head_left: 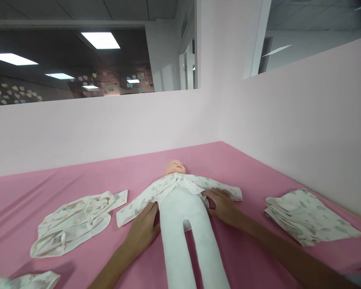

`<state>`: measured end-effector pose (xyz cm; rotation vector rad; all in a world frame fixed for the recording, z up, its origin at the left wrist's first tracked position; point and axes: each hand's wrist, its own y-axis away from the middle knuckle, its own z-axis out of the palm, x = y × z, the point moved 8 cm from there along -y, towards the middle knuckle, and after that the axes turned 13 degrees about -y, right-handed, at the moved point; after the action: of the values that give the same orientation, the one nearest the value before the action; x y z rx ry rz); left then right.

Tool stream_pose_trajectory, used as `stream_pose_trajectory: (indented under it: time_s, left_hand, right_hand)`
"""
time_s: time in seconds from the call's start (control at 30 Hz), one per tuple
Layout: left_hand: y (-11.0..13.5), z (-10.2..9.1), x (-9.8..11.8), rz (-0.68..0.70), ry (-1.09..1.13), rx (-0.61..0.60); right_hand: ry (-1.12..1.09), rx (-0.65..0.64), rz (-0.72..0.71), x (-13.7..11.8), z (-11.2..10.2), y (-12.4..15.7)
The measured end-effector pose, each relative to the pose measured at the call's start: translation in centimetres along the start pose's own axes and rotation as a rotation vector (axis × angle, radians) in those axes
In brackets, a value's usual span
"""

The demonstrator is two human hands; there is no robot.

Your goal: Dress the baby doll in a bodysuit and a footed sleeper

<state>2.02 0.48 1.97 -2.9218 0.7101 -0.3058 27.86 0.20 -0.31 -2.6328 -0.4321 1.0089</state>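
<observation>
A baby doll (175, 167) lies on its back, head away from me. It wears a white baby shirt (165, 184) with a small green print, sleeves spread to both sides. Plain white pants (178, 205) cover its belly and legs. My left hand (142, 225) rests beside the doll's left-hand hip, thumb apart from the fingers; its fingertips are partly hidden near the shirt hem. On the other side, my right hand (224, 205) has its fingers closed at the lower edge of the shirt, by the waist.
A pink sheet (132, 257) covers the surface. To the left lies a loose printed baby garment (75, 222), with another printed cloth (27, 281) at the near left corner. Folded printed cloth (309, 216) sits at the right. White walls (108, 128) with windows border the back and right.
</observation>
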Motion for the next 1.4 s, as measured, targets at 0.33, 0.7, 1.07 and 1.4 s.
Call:
stream_pose_trajectory:
  time_s: [0.33, 0.7, 1.07, 1.4]
  left_hand:
    - [-0.6, 1.3, -0.5, -0.035, -0.059, 0.120]
    - [-0.3, -0.8, -1.5, -0.026, -0.572, 0.329]
    - [-1.9, -1.9, -3.3, -0.092, 0.149, 0.205]
    - [-2.0, -1.1, -3.1, -0.184, 0.052, 0.129]
  right_hand:
    - [0.073, -0.027, -0.042, -0.8, 0.8, -0.7]
    - [0.305, 0.191, -0.095, 0.6, -0.7, -1.2]
    - [0.119, 0.023, -0.073, 2.7, -0.6, -2.7]
    - [0.152, 0.186, -0.011, 2.1, -1.2, -2.4]
